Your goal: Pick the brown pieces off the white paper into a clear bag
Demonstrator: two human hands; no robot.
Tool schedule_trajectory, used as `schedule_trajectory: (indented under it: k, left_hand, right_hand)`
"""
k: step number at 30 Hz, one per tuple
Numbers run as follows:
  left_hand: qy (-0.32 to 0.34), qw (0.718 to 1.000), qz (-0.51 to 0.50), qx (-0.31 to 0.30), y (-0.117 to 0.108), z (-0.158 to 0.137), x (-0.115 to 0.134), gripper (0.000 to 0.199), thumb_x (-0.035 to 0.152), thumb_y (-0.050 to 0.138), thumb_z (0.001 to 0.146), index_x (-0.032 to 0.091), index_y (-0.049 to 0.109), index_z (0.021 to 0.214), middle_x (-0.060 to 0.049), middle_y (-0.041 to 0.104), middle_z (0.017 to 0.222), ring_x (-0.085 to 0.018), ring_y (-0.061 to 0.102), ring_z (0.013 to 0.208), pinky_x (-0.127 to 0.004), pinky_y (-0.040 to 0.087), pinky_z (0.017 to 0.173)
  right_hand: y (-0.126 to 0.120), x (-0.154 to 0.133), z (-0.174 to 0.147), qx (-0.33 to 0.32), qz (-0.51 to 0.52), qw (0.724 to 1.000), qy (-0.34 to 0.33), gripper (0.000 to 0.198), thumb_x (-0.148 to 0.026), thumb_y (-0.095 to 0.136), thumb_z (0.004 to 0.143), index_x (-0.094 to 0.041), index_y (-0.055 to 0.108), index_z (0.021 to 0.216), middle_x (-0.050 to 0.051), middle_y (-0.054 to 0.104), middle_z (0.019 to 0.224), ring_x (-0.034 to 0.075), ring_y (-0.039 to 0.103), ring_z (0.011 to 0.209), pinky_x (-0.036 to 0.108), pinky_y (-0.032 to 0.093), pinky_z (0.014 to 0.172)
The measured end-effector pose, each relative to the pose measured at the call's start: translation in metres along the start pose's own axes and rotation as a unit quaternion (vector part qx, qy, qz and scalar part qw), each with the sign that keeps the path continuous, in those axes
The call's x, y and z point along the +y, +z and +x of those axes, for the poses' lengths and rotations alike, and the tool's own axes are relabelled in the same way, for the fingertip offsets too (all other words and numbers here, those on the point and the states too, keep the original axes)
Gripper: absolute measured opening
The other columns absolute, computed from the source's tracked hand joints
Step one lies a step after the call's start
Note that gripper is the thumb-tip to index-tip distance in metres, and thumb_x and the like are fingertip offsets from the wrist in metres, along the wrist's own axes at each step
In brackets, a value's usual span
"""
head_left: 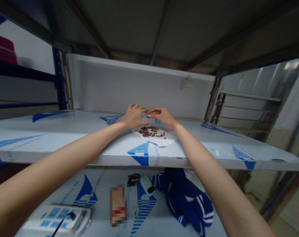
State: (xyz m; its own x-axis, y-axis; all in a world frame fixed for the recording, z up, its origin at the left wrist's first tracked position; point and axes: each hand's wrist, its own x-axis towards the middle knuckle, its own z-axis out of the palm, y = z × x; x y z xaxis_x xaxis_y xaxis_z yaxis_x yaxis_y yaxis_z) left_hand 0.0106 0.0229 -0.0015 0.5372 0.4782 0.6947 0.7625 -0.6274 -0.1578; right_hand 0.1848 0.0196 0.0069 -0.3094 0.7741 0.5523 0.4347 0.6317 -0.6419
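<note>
Brown bean-like pieces (148, 131) lie scattered on a white cloth or paper sheet (161, 141) on the upper shelf. Just behind them, my left hand (136, 115) has its fingers curved around one side of a clear plastic bag (145, 117). On the bag's other side, my right hand (162, 116) pinches it near the top with thumb and fingers. The bag is small and see-through, and its contents are hard to make out. A few more dark pieces (111, 122) show beside my left wrist.
The film-covered shelf (75, 135) runs between metal posts, with another shelf (129, 29) low overhead. On the level below are a power strip (58, 217) with a black cord, a blurred-out tan item (118, 205), a pale blue device (147, 186) and a blue-and-white garment (186, 200).
</note>
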Motion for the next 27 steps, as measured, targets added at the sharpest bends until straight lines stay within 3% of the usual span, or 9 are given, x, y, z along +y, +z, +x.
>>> schedule_trajectory:
  k: [6, 12, 17, 23, 27]
  left_hand:
    - [-0.013, 1.000, 0.008, 0.001, 0.000, -0.001, -0.003, 0.055, 0.050, 0.060, 0.074, 0.016, 0.056, 0.117, -0.011, 0.059, 0.117, -0.028, 0.046, 0.111, -0.043, 0.024, 0.097]
    - [-0.027, 0.999, 0.017, -0.002, 0.000, 0.000, -0.007, 0.054, 0.049, 0.058, 0.076, 0.015, 0.055, 0.118, -0.011, 0.058, 0.118, -0.029, 0.045, 0.111, -0.043, 0.025, 0.097]
    - [-0.029, 0.999, 0.024, -0.026, -0.002, -0.001, -0.006, 0.057, 0.051, 0.057, 0.075, 0.015, 0.054, 0.119, -0.011, 0.056, 0.121, -0.029, 0.044, 0.113, -0.044, 0.025, 0.097]
    - [-0.018, 0.999, 0.015, -0.044, 0.000, -0.001, -0.008, 0.057, 0.051, 0.057, 0.075, 0.016, 0.053, 0.120, -0.010, 0.056, 0.122, -0.028, 0.044, 0.114, -0.046, 0.024, 0.098]
    - [0.002, 0.997, 0.002, -0.071, 0.003, 0.001, -0.009, 0.061, 0.053, 0.057, 0.074, 0.015, 0.052, 0.122, -0.010, 0.056, 0.122, -0.029, 0.043, 0.114, -0.045, 0.024, 0.097]
  right_hand:
    - [-0.012, 0.018, 0.005, 0.016, -0.086, 0.996, 0.016, 0.026, -0.035, 0.057, 0.078, -0.011, 0.066, 0.077, 0.006, 0.065, 0.076, 0.009, 0.051, 0.058, 0.021, 0.038, 0.055]
    - [-0.029, 0.032, 0.003, -0.188, -0.134, 0.965, 0.121, 0.020, -0.033, 0.068, 0.064, -0.016, 0.071, 0.074, 0.003, 0.066, 0.071, 0.011, 0.052, 0.062, 0.022, 0.037, 0.054]
    - [-0.030, 0.026, -0.004, -0.255, -0.094, 0.946, 0.176, 0.026, -0.033, 0.071, 0.060, -0.017, 0.072, 0.081, 0.003, 0.067, 0.075, 0.010, 0.051, 0.059, 0.022, 0.037, 0.053]
    - [-0.021, 0.019, -0.010, -0.212, -0.089, 0.960, 0.160, 0.020, -0.028, 0.071, 0.062, -0.013, 0.072, 0.075, 0.005, 0.066, 0.071, 0.012, 0.052, 0.060, 0.024, 0.039, 0.056]
    - [-0.019, 0.011, -0.010, -0.146, -0.067, 0.983, 0.092, 0.018, -0.029, 0.067, 0.069, -0.014, 0.071, 0.079, 0.006, 0.068, 0.080, 0.014, 0.056, 0.070, 0.024, 0.042, 0.064]
